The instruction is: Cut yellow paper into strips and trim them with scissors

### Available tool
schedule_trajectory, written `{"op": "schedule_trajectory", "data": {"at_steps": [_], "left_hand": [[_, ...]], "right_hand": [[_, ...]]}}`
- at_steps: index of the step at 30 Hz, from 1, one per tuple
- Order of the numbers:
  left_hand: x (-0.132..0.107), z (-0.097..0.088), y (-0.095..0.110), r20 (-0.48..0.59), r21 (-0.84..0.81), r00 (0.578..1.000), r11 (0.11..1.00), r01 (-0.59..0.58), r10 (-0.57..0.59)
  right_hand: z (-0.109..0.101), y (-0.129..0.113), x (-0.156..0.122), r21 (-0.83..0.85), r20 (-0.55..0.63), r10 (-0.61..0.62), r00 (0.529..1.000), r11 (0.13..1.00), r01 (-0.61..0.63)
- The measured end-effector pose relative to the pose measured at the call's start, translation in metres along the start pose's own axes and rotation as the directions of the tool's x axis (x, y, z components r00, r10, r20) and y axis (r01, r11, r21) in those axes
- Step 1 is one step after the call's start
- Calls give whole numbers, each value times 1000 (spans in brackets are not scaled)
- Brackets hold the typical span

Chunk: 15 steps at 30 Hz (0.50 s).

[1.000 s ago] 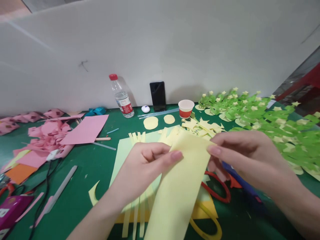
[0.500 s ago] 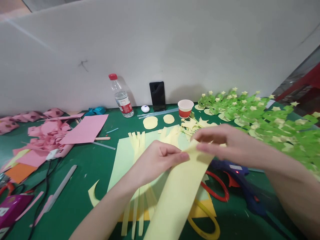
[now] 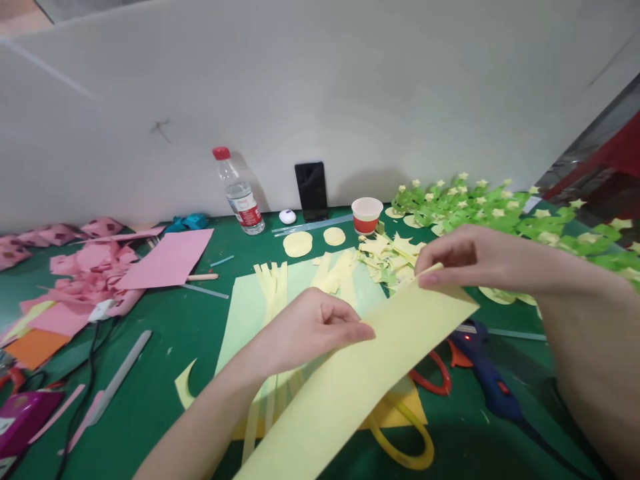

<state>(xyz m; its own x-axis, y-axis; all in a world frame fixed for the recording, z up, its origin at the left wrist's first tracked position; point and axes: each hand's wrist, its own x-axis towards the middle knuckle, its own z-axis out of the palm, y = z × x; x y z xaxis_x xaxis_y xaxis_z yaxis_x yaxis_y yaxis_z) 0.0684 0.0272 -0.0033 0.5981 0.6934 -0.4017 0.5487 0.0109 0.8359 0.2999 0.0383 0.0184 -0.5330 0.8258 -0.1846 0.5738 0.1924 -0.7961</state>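
Note:
A wide strip of pale yellow paper (image 3: pixel 345 383) slants up from the bottom edge to the right, held above the table. My left hand (image 3: pixel 320 327) pinches its upper long edge near the middle. With thumb and fingers, my right hand (image 3: pixel 460 260) grips the corner at its far end. Beneath the strip lie light green sheets (image 3: pixel 245 307) with narrow yellow paper strips (image 3: pixel 275 287) on top. Scissors with a yellow handle (image 3: pixel 425 450) and a red-handled pair (image 3: pixel 440 380) are partly covered by the paper. Cut yellow paper stars (image 3: pixel 387 257) are piled just beyond my right hand.
Right of the scissors lies a blue glue gun (image 3: pixel 495 387), its red light on. Green paper plants (image 3: pixel 480 207) crowd the right. A water bottle (image 3: pixel 243 200), phone (image 3: pixel 311 191) and paper cup (image 3: pixel 367 217) stand along the wall. Pink paper pieces (image 3: pixel 95 267) cover the left.
My right hand has moved right and drawn the strip's far end with it, so more of the paper spans between my hands. My left hand has hardly moved.

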Motion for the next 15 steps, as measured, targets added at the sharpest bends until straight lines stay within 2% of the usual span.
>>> {"op": "schedule_trajectory", "data": {"at_steps": [3,6,11,15], "left_hand": [[2,4,-1,114,76,993,997,34,-43],[5,9,-1,198,137,977,989,48,-75],[2,13,2,199,199,975,978,57,-97],[-6,13,6,192,203,979,979,31,-71]], "right_hand": [[5,-2,-1,-180,165,-6,986,983,36],[24,-9,4,-200,289,19,957,979,41],[55,-18,11,-100,326,-73,943,989,111],[63,-21,11,-33,252,-132,959,989,145]]}}
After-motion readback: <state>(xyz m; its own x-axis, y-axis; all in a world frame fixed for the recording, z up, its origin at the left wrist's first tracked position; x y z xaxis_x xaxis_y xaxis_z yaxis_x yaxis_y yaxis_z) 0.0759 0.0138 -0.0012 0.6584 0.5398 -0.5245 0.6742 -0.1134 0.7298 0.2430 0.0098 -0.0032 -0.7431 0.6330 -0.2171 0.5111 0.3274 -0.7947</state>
